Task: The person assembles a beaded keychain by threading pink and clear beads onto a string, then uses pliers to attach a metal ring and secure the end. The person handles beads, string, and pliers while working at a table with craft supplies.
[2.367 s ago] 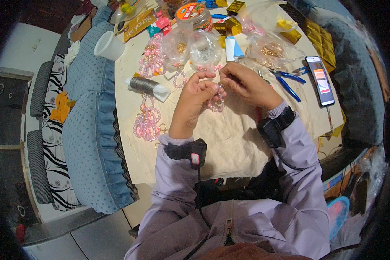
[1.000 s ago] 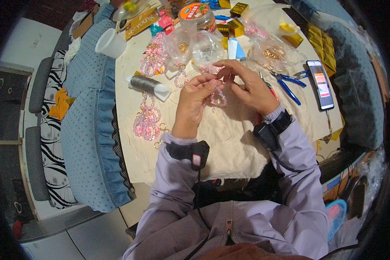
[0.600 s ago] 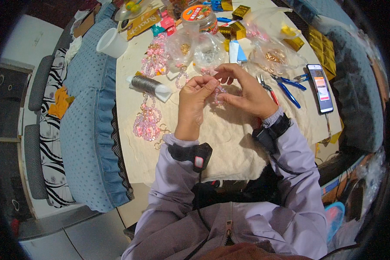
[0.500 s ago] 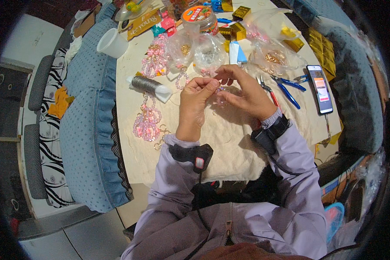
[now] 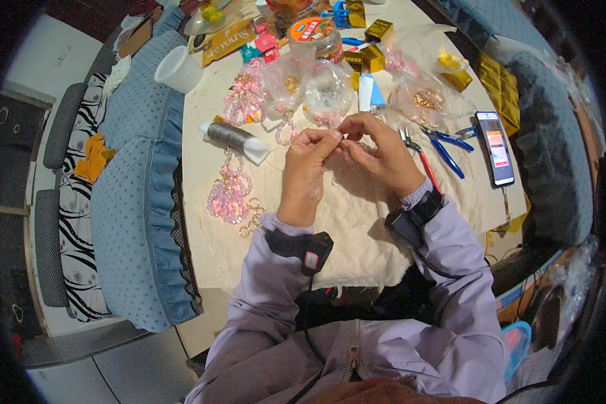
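Note:
Over the cloth-covered table my two hands meet at the fingertips. My left hand [image 5: 307,172] is closed in a pinch, thumb pressed against the index finger. From the right, my right hand [image 5: 387,158] curls its index finger and thumb in close to the left fingertips. A strand of small pink beads [image 5: 347,156] shows between the hands, mostly hidden by the fingers; the exact spot being pinched is too small to make out. Left of my hands lie a pink bead bracelet bundle [image 5: 230,198] and several gold rings [image 5: 252,219].
A spool of grey wire [image 5: 232,137] lies left of my hands. Farther back are beaded strands [image 5: 246,94], a bag of clear beads [image 5: 328,91] and a round tub [image 5: 315,39]. Red-handled pliers [image 5: 424,161], blue-handled pliers [image 5: 446,149] and a phone [image 5: 495,149] lie right.
My right fingers have closed in on the left fingertips, narrowing the gap between the hands. The left hand keeps its pinch. The whole view has shifted slightly.

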Motion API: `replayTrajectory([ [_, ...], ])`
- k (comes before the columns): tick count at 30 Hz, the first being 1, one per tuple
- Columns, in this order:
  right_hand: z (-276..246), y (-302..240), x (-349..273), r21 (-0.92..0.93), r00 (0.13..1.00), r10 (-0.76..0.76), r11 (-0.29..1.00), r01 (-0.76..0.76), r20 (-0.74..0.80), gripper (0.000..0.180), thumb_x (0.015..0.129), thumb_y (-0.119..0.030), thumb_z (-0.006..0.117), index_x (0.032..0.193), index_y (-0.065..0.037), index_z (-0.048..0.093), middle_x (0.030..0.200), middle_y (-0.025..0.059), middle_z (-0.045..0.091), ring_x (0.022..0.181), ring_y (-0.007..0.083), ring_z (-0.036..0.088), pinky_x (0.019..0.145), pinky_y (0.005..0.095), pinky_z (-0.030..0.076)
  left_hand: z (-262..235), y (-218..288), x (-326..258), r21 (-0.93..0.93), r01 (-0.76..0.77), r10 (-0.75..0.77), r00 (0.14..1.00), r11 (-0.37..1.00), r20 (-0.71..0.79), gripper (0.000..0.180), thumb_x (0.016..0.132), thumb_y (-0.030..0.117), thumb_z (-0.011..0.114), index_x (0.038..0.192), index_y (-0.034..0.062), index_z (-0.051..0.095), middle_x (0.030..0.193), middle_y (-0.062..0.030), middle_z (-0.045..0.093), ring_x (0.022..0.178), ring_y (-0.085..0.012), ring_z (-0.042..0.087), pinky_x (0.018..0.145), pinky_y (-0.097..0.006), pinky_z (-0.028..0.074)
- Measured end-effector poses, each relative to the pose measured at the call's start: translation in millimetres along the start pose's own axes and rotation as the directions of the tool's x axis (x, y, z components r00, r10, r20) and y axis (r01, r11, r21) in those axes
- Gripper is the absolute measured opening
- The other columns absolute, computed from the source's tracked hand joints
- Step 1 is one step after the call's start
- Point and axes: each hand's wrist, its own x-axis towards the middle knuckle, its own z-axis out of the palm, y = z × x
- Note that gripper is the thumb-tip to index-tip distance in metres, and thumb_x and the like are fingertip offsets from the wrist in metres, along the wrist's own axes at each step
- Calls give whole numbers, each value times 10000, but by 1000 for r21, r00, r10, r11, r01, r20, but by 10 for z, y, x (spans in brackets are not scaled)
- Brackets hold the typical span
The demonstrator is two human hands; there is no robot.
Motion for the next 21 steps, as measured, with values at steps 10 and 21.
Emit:
replayTrajectory([
  [10, -2, 21, -3, -146, 992, -88, 986, 75, -87, 155, 845, -103, 709, 959, -19, 644, 878, 108, 662, 847, 277, 653, 736, 359, 524, 27, 16, -39, -11, -12, 12, 1000, 1000, -22, 153, 883, 44, 724, 977, 18, 606, 925, -85, 685, 777, -133, 659, 731, -221, 543],
  [21, -6, -9, 65, -407, 926, -361, 867, 289, -113, 223, 734, -87, 737, 899, -81, 588, 824, 75, 589, 782, 274, 603, 669, 381, 501, -27, 15, 6, -62, 15, -9, 995, 998, 97, 190, 899, 24, 692, 1067, 37, 604, 993, -53, 665, 876, -106, 642, 801, -211, 536],
])
